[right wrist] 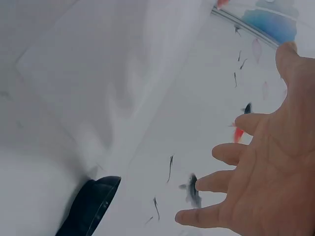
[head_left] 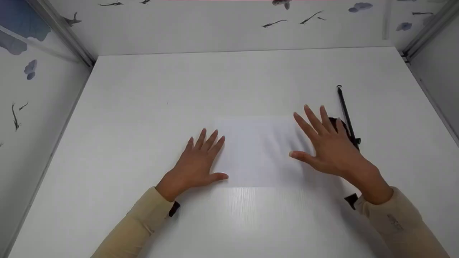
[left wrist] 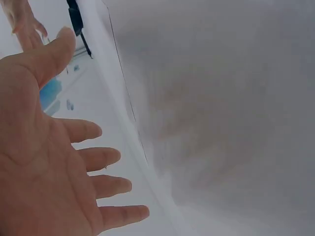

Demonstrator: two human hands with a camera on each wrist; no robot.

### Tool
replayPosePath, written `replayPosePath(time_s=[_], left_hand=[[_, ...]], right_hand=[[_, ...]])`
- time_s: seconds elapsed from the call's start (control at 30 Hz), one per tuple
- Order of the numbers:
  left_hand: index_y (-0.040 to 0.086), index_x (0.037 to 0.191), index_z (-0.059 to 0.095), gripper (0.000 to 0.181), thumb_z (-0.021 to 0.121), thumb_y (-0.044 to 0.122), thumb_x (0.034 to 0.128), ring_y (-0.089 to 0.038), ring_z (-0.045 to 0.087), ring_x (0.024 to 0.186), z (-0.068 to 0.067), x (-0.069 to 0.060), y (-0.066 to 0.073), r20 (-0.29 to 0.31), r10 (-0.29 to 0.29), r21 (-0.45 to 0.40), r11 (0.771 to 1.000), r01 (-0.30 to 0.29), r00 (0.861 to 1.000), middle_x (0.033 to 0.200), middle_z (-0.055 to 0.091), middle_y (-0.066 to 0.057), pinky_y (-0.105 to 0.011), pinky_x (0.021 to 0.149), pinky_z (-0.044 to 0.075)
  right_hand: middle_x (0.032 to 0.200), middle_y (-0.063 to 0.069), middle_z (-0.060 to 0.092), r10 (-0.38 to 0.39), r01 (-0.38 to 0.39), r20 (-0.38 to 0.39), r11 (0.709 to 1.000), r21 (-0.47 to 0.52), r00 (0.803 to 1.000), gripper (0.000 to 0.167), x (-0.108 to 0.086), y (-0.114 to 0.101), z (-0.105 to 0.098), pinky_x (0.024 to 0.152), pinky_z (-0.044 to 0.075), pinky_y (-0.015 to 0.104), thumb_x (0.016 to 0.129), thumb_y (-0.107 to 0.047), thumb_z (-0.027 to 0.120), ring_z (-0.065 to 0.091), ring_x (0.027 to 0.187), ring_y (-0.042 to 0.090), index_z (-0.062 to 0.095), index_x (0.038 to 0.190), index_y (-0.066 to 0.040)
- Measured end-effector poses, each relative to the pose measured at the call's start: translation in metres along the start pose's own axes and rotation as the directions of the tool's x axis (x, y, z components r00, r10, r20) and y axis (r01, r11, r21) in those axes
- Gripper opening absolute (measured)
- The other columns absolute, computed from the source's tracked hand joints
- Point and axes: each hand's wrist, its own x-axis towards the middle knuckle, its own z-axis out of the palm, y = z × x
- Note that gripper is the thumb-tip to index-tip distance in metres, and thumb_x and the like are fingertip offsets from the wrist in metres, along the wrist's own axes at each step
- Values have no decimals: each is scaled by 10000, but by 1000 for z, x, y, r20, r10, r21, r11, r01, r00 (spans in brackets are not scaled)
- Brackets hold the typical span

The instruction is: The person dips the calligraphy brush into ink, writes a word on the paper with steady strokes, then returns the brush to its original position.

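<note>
A white sheet of paper (head_left: 247, 154) lies flat on the white table, faint against it. My left hand (head_left: 197, 163) is at the sheet's left edge, fingers straight and slightly spread, holding nothing; whether it touches the paper I cannot tell. Over the right edge hovers my right hand (head_left: 331, 150), palm down with the fingers fanned out and a shadow cast beneath. Partly hidden behind its fingers is a dark rounded object (right wrist: 93, 206). Beside that lies a slim black rod (head_left: 346, 111) with a small loop at its far end.
The white tabletop (head_left: 125, 107) is closed in by a back wall (head_left: 215, 28) and side walls printed with fish and blue-grey plant shapes. Metal posts (head_left: 64, 32) stand at the back corners. Dark pieces (head_left: 174, 209) show at both sleeve cuffs.
</note>
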Motion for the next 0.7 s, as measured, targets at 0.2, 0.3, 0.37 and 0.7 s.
replayPosePath(time_s=[0.2,0.3,0.37,0.7], left_hand=[[104,1532,218,940,622,594,838,-387,100,1426,0,-1,1,102,-34,-49,998,39,994,1581,130,-132,-593,1069,201],[101,1531,219,947,659,561,830,-375,97,1430,0,-1,1,133,-60,-75,995,70,989,1584,112,-128,-590,1068,207],[94,1528,228,948,673,548,825,-367,93,1432,-1,0,1,141,-67,-78,994,78,988,1584,110,-130,-586,1070,208],[95,1524,242,918,712,467,829,-333,61,1442,-2,-2,-3,169,-75,-155,983,102,983,1589,106,-105,-566,1090,173]], right_hand=[[1603,48,-6,63,-63,6,997,55,998,859,-7,19,-20,1024,95,698,902,-543,572,-69,1440,324,89,1554,-262],[1602,24,-18,111,-121,67,980,159,992,832,-12,31,-31,991,122,726,913,-495,590,-75,1440,312,102,1552,-278],[1601,35,-10,156,-179,112,956,232,981,806,-15,40,-38,981,131,730,928,-464,585,-57,1440,327,113,1552,-271],[1314,304,480,367,-364,48,882,300,929,693,-18,78,-56,853,390,610,957,-469,521,477,1157,479,371,1438,7]])
